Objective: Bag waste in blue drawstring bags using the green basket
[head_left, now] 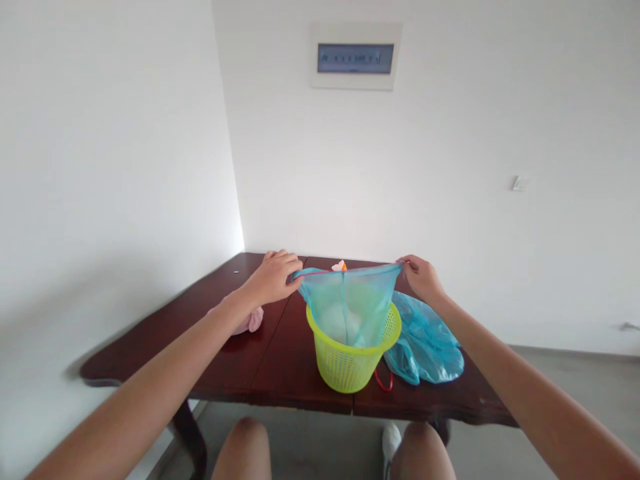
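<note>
A translucent blue plastic bag [360,300] is stretched between my two hands, its lower part hanging inside a yellow-green plastic basket [347,370]. My left hand [274,275] grips the bag's upper left edge, fingers closed over it. At the upper right corner, my right hand [417,272] pinches the edge, where a red drawstring shows. Something whitish is seen through the bag, but I cannot tell what it is. Just behind the top edge peeks a small white and orange item [340,266], mostly hidden.
Another blue plastic bag [425,343] lies crumpled right of the basket, with a red string loop [384,381] near it. A pink cloth-like item [250,321] sits partly behind my left forearm. All stand on a dark red wooden table [285,380] against white walls.
</note>
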Demonstrator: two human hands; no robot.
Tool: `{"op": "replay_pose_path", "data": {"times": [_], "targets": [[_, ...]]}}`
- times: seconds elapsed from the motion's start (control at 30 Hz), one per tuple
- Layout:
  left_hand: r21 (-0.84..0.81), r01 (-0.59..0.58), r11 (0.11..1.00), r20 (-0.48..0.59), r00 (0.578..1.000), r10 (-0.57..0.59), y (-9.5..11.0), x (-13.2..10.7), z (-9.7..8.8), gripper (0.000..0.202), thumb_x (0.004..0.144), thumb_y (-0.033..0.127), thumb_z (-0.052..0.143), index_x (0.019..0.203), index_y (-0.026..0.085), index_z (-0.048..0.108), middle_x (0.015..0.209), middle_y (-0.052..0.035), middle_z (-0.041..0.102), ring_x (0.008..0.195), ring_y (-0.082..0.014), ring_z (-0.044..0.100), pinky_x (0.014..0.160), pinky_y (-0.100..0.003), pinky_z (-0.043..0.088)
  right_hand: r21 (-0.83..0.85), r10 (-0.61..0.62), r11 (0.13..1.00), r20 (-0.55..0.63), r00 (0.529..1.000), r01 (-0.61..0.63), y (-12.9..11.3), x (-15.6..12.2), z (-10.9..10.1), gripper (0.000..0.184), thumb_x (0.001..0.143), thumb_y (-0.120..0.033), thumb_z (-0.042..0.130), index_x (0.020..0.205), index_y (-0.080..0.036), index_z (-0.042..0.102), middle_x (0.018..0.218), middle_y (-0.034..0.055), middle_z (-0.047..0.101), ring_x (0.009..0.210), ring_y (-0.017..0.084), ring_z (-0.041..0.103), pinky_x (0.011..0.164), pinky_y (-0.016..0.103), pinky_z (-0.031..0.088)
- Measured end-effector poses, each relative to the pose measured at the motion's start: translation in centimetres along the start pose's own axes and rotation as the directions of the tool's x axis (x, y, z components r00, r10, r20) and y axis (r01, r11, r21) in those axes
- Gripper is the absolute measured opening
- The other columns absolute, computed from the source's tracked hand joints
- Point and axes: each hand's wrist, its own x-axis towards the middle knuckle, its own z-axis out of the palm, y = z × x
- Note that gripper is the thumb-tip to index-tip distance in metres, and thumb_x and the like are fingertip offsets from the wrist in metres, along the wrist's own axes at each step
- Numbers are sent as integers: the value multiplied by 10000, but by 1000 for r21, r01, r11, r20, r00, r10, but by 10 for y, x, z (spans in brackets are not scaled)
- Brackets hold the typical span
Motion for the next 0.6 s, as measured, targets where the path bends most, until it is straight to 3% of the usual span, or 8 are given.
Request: {"op": "replay_pose_path", "data": {"times": [0.1, 0.2, 0.27, 0.33, 0.43, 0.5, 0.6], "targets": [[-61, 159, 985, -93, 982, -164, 4, 2, -3, 158, 1122, 354, 596, 1074, 252, 707, 1060, -95, 760, 1021, -322, 688, 940, -443, 472, 148, 42, 988, 0, 999, -42, -2, -4, 6, 463, 1057, -504, 510, 1265, -202, 792, 792, 71, 804, 593, 214, 676, 568, 320, 501], [-276, 355, 893, -55, 922, -384, 0, 10, 7, 252, 1151, 432, 566, 1053, 273, 736, 936, -73, 777, 876, -308, 703, 854, -411, 479, 250, 107, 961, 58, 993, -118, 1, -9, 17, 477, 1039, -594, 538, 1230, -213, 752, 874, 83, 841, 488, 176, 650, 477, 294, 493], [-407, 412, 815, -16, 889, -457, -6, 20, 19, 293, 1140, 448, 565, 1031, 273, 774, 916, -65, 805, 869, -303, 728, 836, -392, 495, 294, 125, 945, 84, 989, -144, 1, -9, 22, 455, 1022, -637, 585, 1140, -224, 737, 959, 100, 858, 567, 180, 720, 504, 284, 545], [-490, 401, 774, -21, 882, -471, -13, 34, 30, 333, 1131, 428, 536, 1047, 249, 804, 985, -72, 841, 933, -290, 761, 851, -372, 530, 318, 118, 938, 73, 990, -135, 0, -6, 25, 450, 1014, -664, 629, 1041, -226, 731, 923, 91, 835, 653, 190, 748, 555, 283, 583], [-557, 367, 745, -83, 868, -489, -17, 51, 38, 386, 1124, 418, 503, 1140, 207, 826, 995, -77, 829, 938, -259, 756, 839, -345, 560, 331, 80, 941, -18, 997, -70, -7, 2, 20, 479, 1034, -683, 626, 976, -224, 746, 694, 23, 692, 613, 186, 646, 561, 288, 546], [-616, 340, 710, -130, 846, -517, -13, 57, 35, 404, 1124, 445, 521, 1219, 198, 826, 983, -72, 807, 851, -226, 727, 763, -323, 559, 334, 53, 943, -105, 993, -15, -15, 6, 12, 505, 1062, -689, 597, 1043, -217, 776, 637, -7, 617, 581, 183, 569, 546, 295, 496], [-798, 231, 557, -182, 788, -588, 4, 58, 21, 420, 1127, 559, 616, 1254, 206, 806, 1065, -83, 818, 761, -173, 713, 652, -275, 557, 336, 0, 939, -234, 972, 81, -32, 5, -4, 509, 1094, -680, 599, 1181, -219, 797, 747, 14, 686, 625, 180, 577, 572, 301, 484]]}}
